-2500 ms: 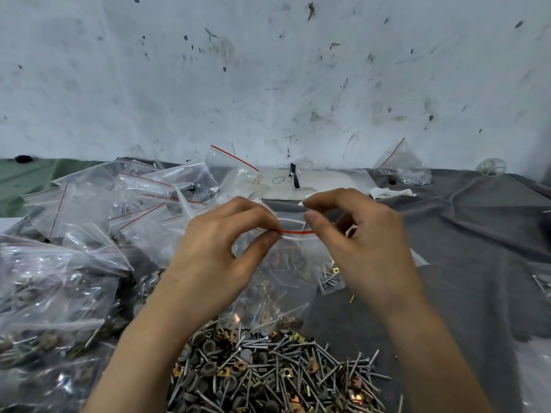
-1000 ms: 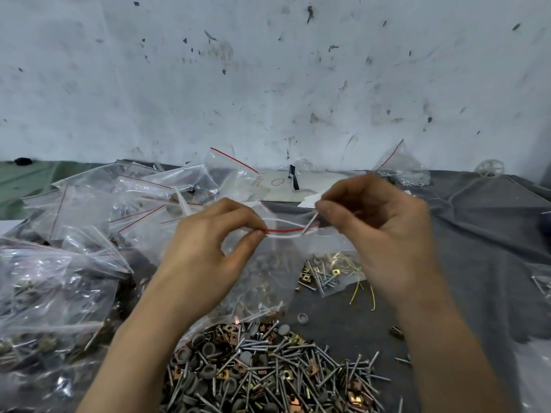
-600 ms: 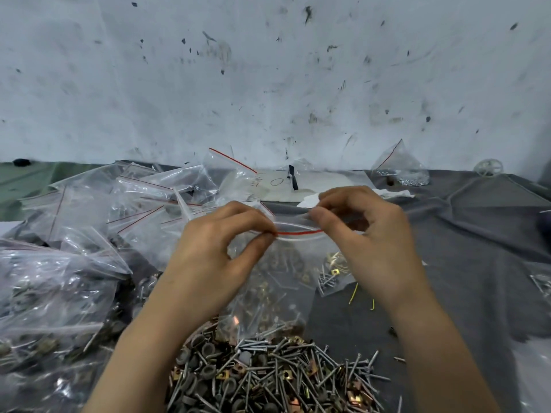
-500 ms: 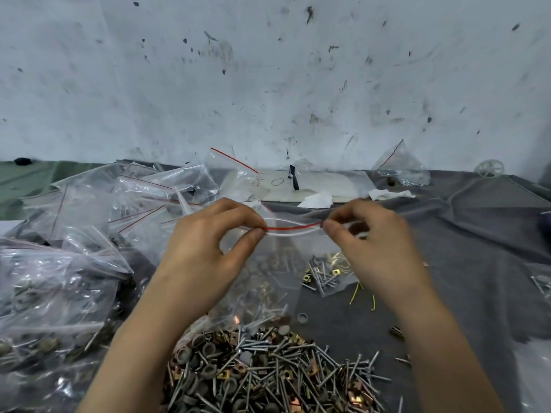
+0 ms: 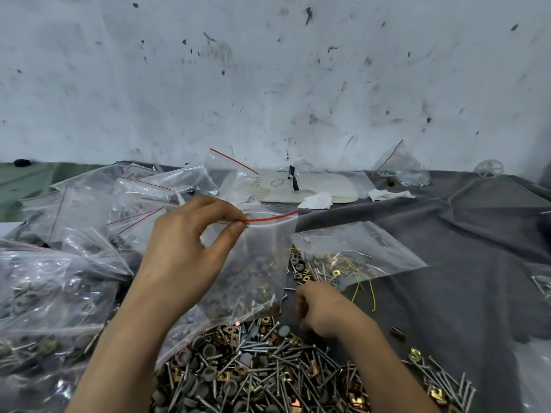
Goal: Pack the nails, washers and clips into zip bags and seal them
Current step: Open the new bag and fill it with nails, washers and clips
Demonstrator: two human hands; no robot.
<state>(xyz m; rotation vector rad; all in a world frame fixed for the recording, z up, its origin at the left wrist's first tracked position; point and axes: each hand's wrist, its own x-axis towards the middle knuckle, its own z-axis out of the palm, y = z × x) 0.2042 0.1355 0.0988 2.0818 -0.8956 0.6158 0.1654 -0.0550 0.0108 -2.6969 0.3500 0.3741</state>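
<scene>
From your head camera: your left hand (image 5: 185, 248) pinches the bag (image 5: 265, 263) between thumb and forefinger at the left end of its red zip strip (image 5: 272, 217), so the bag hangs in front of you above the pile (image 5: 253, 374) of nails, washers and clips. Nails and dark pieces sit in the bag's lower part, and its bottom edge reaches the top of the pile. Your right hand (image 5: 323, 312) is low, just beside the bag's lower right corner, with its fingers curled downward. It is blurred, and I cannot tell whether it grasps anything.

A second bag (image 5: 354, 248) lies flat on the grey cloth (image 5: 462, 263) to the right, with gold clips and yellow wire at its near end. Filled bags (image 5: 44, 293) are heaped on your left. A few loose nails (image 5: 447, 383) lie on the cloth at the lower right.
</scene>
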